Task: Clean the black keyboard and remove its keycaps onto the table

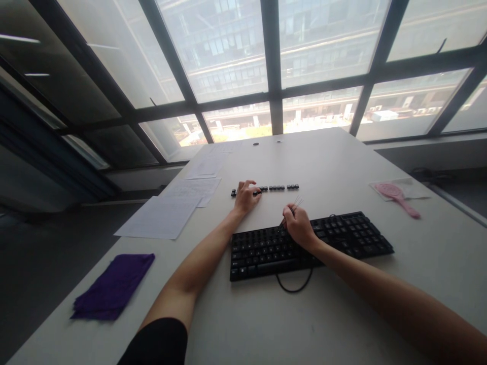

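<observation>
A black keyboard (262, 252) lies across the white desk in front of me, its top row partly without keycaps as far as I can make out. Beyond it runs a row of loose black keycaps (277, 188). My left hand (245, 197) rests at the left part of that row, fingers curled around a small black keycap (257, 192). Over the middle of the keyboard, my right hand (299, 225) is closed on a thin wire keycap puller (299, 201). Its wires stick out above the fist, and a dark end points down at the upper keys.
White paper sheets (160, 217) lie along the left side. A folded purple cloth (114, 286) is at the near left. On the right, a pink hairbrush (397, 197) lies on a clear plastic bag (413, 187). The keyboard's cable (294, 291) loops out at the front. Windows stand behind the desk.
</observation>
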Demonstrator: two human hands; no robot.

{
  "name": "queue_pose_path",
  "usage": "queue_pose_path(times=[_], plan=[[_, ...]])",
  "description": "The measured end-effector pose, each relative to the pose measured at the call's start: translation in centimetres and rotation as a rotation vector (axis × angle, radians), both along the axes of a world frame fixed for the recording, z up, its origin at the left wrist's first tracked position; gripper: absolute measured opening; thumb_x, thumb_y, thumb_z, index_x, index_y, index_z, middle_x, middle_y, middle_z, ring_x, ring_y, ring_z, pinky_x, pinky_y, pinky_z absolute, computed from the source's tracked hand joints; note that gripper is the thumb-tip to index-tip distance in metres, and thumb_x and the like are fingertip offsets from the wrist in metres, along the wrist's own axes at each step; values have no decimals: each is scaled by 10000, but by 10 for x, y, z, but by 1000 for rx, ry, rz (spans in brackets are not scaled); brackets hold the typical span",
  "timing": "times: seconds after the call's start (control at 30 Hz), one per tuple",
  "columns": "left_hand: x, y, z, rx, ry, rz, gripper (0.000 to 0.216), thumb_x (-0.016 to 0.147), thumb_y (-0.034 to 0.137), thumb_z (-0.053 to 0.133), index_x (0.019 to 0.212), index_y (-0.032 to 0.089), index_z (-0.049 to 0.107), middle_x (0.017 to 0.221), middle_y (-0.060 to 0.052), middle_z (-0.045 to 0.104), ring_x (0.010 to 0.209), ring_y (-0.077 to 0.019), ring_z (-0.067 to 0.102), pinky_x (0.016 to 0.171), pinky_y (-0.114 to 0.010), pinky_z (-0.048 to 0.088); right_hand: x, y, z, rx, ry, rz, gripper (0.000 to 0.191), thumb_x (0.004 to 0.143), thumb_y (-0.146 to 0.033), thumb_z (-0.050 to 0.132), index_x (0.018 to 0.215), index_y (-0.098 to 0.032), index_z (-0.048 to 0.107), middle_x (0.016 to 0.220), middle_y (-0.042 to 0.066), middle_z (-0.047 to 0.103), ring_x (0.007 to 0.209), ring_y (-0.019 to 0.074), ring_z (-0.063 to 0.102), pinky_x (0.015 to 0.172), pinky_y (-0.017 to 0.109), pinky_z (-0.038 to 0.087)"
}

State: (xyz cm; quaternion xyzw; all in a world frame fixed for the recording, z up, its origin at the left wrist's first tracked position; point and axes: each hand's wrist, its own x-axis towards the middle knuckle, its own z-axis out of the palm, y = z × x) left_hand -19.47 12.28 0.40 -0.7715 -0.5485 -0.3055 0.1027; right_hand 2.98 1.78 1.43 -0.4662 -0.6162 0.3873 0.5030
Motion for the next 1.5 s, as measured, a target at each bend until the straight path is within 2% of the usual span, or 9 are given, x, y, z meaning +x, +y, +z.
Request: queue_pose_path(times=[0.5, 0.67, 0.8, 0.87, 0.93, 1.03, 1.13, 1.27, 1.5], plan=[[0, -1, 1, -34, -67, -3, 116, 792, 200, 718, 899, 224, 755, 1175, -69, 615, 1111, -279, 471, 1036, -426, 437, 0, -1, 3, -41, 35, 18, 255, 907, -363, 444, 704, -217, 500, 486, -27, 552, 459, 143, 531, 535, 251, 412], [-1, -7, 19, -25, -121, 29, 196, 794, 234, 738, 990, 220, 741, 1186, -81, 632, 1121, -265, 522, 1057, -438, 404, 0, -2, 6, -86, 119, 1, 246, 899, -359, 437, 703, -220, 489, 480, -34, 536, 417, 134, 495, 481, 243, 394], [11, -35, 46, -100, -186, -67, 167, 866, 210, 642, 1012, 199, 722, 1028, -55, 701, 957, -206, 607, 971, -375, 452, 1, -1, 9, -83, 166, -31, 271, 920, -379, 407, 703, -227, 465, 473, -45, 508, 398, 127, 468, 451, 232, 360], [26, -62, 56, -215, -239, -131, 182, 892, 197, 587, 1026, 186, 710, 979, -42, 719, 803, -168, 617, 827, -315, 499, 3, 0, 11, -26, 83, -22, 276, 930, -374, 403, 709, -224, 474, 484, -37, 514, 431, 134, 488, 482, 235, 362], [44, -93, 59, -313, -270, -183, 215, 912, 187, 537, 1055, 182, 697, 919, -37, 724, 732, -155, 615, 734, -288, 501, 6, 0, 13, 52, -63, -6, 273, 938, -352, 402, 718, -218, 494, 516, -21, 534, 490, 147, 520, 536, 245, 367], [67, -134, 51, -356, -261, -266, 217, 902, 138, 500, 996, 189, 689, 911, -50, 718, 791, -172, 634, 779, -298, 497, 9, 1, 15, 132, -299, 10, 265, 939, -297, 393, 715, -213, 507, 576, 4, 558, 569, 162, 535, 600, 260, 350], [79, -153, 35, -386, -261, -303, 212, 893, 112, 472, 947, 196, 659, 911, -69, 695, 850, -197, 626, 795, -313, 494, 9, 4, 14, 128, -455, 32, 254, 923, -250, 398, 703, -208, 520, 611, 21, 566, 609, 168, 524, 611, 265, 321], [82, -152, 22, -361, -312, -285, 224, 883, 86, 451, 973, 193, 626, 934, -82, 674, 882, -210, 612, 818, -334, 494, 6, 11, 12, 80, -521, 87, 237, 899, -204, 414, 700, -199, 540, 640, 34, 588, 642, 166, 524, 618, 263, 305], [81, -148, 20, -365, -370, -269, 242, 896, 96, 426, 989, 202, 622, 958, -74, 680, 899, -206, 622, 843, -332, 491, 3, 27, 8, -3, -548, 139, 225, 868, -170, 460, 677, -180, 578, 627, 41, 602, 612, 153, 511, 592, 259, 301]])
